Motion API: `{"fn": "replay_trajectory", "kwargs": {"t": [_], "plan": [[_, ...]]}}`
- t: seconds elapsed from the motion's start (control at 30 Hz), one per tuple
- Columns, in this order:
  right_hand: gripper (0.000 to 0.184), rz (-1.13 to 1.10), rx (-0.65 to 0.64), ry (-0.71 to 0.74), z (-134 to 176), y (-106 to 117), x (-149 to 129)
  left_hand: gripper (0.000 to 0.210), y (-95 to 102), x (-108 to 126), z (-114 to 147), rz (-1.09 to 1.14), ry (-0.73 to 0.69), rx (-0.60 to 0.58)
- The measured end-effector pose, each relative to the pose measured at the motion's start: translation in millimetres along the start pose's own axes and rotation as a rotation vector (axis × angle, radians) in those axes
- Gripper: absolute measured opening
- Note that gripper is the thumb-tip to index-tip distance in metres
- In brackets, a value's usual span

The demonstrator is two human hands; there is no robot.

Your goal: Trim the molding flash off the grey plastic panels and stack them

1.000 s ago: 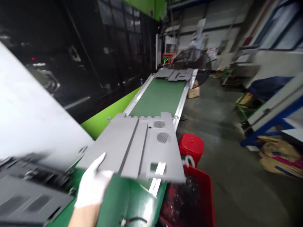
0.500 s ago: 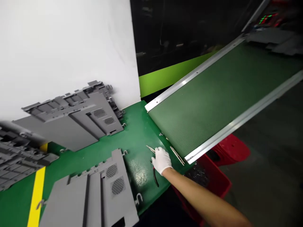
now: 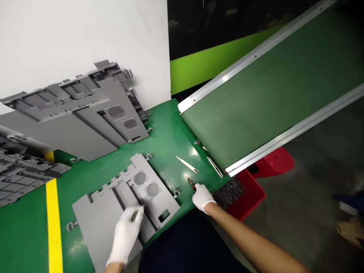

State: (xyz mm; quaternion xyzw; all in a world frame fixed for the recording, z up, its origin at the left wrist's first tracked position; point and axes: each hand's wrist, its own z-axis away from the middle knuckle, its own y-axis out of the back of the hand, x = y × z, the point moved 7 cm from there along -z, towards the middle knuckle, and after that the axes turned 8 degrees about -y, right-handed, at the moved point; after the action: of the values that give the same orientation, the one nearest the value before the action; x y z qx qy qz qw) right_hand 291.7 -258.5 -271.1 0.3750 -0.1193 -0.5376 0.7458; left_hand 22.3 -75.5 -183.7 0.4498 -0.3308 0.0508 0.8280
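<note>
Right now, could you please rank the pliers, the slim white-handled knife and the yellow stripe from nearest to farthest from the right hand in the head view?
1. Pliers: in the right hand itself.
2. Slim white-handled knife: on the green table, just beyond the pliers.
3. Yellow stripe: far over on the left.

Head view, forward and down

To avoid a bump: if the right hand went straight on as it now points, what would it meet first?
Probably the slim pale tool beyond the pliers in the right hand; depth is unclear, so it might pass over.
</note>
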Motion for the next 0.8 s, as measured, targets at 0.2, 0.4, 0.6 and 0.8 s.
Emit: {"fn": "replay_trajectory", "kwargs": {"t": [0.2, 0.4, 0.6, 0.8], "plan": [[0.018, -0.142, -0.209, 0.163, 46, -47, 11, 0.042, -109.9, 116, -84, -0.422, -0.797, -0.476], [0.024, -0.130, -0.196, 0.142, 44, -55, 6, 0.058, -165.3, 107, -108, -0.554, -0.691, -0.852], [0.018, -0.066, -0.194, 0.124, 34, -60, 12, 0.059, -174.3, 99, -117, -0.588, -0.571, -0.945], [0.019, -0.031, -0.180, 0.182, 31, -61, 7, 0.057, -173.9, 100, -116, -0.554, -0.537, -0.900]]}}
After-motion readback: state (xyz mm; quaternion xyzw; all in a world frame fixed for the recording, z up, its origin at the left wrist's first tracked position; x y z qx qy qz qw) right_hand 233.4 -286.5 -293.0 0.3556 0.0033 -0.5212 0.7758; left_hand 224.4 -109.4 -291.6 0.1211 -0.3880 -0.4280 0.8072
